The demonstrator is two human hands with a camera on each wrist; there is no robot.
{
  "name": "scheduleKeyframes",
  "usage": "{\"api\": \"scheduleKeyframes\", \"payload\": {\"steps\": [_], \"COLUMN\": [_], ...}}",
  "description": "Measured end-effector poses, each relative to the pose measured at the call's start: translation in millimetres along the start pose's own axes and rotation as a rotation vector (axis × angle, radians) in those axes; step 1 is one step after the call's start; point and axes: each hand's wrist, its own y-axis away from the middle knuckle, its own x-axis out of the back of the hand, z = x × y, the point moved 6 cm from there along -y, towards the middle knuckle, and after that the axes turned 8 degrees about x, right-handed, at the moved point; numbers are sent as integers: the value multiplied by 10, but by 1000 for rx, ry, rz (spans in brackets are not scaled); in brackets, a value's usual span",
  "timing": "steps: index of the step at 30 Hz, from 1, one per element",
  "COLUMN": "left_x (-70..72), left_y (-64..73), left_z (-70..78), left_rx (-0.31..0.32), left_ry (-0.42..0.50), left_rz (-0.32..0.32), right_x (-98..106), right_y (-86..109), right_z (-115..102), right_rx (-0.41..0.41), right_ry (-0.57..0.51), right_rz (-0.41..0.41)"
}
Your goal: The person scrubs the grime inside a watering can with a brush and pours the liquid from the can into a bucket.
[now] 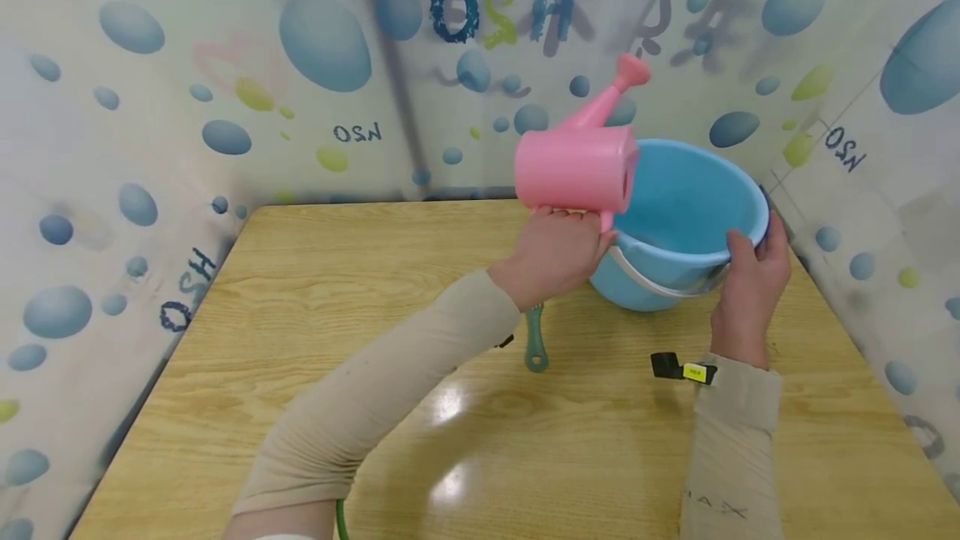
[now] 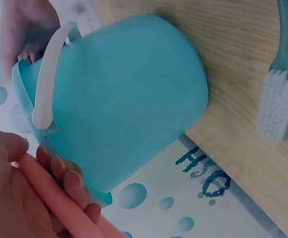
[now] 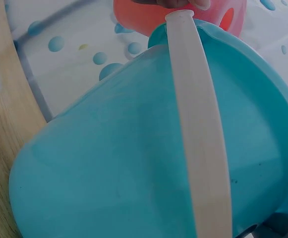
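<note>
A pink watering can (image 1: pixel 573 167) is held by its handle in my left hand (image 1: pixel 557 250), at the left rim of a light blue bucket (image 1: pixel 652 280). The can lies on its side in the head view, spout up and to the right. My right hand (image 1: pixel 752 294) grips the bucket's right rim, thumb inside and fingers outside. The bucket's white handle (image 2: pixel 47 84) hangs down along its near side. In the left wrist view, my left fingers (image 2: pixel 74 186) curl round the pink can handle (image 2: pixel 49 191) close to the bucket's rim.
A green scrub brush (image 1: pixel 535 344) with white bristles (image 2: pixel 277 104) lies on the wooden table (image 1: pixel 337 273), partly hidden by my left arm. A black strap with a yellow label (image 1: pixel 695 372) shows at my right wrist. A wall sheet with blue spots (image 1: pixel 326 44) surrounds the table.
</note>
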Motion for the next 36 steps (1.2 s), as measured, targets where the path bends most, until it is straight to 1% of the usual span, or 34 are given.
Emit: {"api": "scheduleKeyframes", "payload": {"steps": [4,9,13,17,19,25,29,33,36], "left_x": [-24,-79,-91,-102,-128,-204,-207,-240,-263], "left_y": [12,5,13,38,46,83,112,138,153], "left_z": [-13,-37,-41,-55,-71,-158,-195,-221,-235], "left_rx": [7,35,47,73,96,203,225,243,254], "left_ry": [55,170,231,263,312,502,576,608,614], "left_rz": [-13,-52,-42,-37,-62,-178,-195,-199,-197], "right_x": [2,2,5,-3,-9,-25,-24,-15,-7], "right_y": [1,-7,-15,-16,-14,-7,-4,-4,-1], "right_z": [4,0,-3,4,4,-6,-16,-11,-5], "right_rx": [9,21,19,17,18,7,2,-6,-4], "right_ry": [8,-5,-12,-11,-11,5,6,10,10], "right_rz": [3,8,7,-2,-3,-6,0,2,-1]}}
